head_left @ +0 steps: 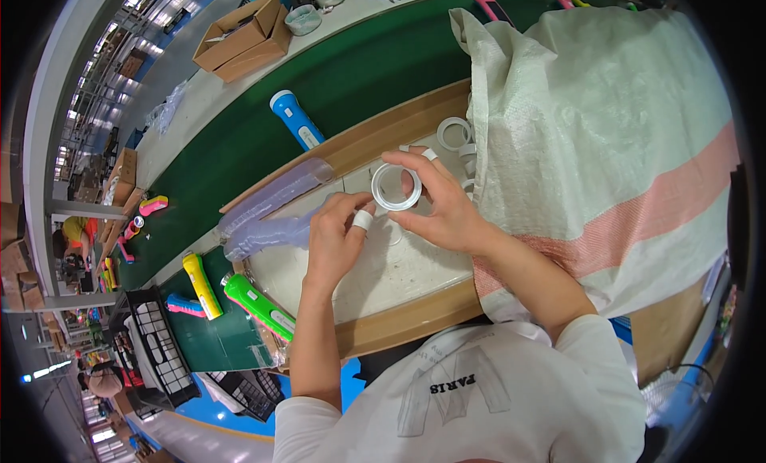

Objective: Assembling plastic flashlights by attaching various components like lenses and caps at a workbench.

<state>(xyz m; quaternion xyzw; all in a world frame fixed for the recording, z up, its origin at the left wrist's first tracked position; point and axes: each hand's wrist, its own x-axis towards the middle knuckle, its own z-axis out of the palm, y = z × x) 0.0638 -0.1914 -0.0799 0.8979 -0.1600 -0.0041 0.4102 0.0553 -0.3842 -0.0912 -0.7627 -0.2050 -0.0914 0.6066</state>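
My right hand holds a white ring between thumb and fingers, above the work tray. Its middle looks clear; whether a lens sits inside I cannot tell. My left hand is beside the ring's left edge, its thumb and fingers drawn together; what they pinch, if anything, is hidden. White tape wraps fingers on both hands. Left of my left hand lie two long stacks of clear discs. More white rings rest by the mouth of a white woven sack on the right.
Brown raised edges border the tray. On the green conveyor belt lie a blue flashlight, a yellow one and a green one. Beyond it stands an open cardboard box. Black crates stand at lower left.
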